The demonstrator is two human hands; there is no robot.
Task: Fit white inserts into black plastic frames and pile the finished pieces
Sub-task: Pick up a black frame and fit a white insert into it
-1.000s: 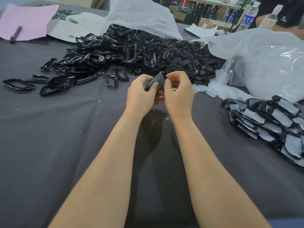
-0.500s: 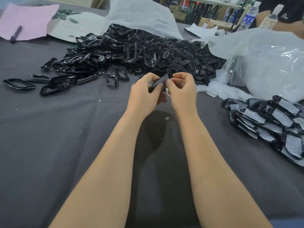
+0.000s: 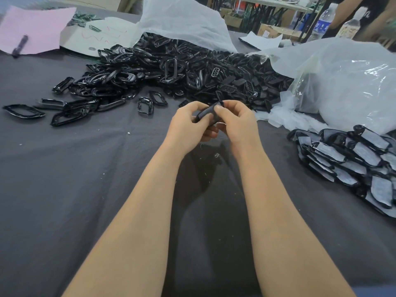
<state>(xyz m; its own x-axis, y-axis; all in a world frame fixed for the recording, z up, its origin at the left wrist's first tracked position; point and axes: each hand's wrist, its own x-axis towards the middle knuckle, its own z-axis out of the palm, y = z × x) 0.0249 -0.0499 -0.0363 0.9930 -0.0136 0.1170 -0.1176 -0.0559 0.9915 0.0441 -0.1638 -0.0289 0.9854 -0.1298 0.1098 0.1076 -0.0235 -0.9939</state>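
I see both hands over the grey cloth point(image 3: 85, 179), near its middle. The left hand point(image 3: 188, 123) and the right hand point(image 3: 237, 123) have their fingers curled and pinch one black frame point(image 3: 206, 112) between them, held tilted. The heap of empty frames point(image 3: 171, 69) lies just behind. The finished pieces point(image 3: 347, 155) are piled at the right, well apart.

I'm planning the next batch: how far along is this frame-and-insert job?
Done: a pile of finished pieces with white faces lies at the right. In hand: the left hand and right hand grip one black frame. Left: a big heap of empty frames spills from the bag beyond, so most work seems ahead.
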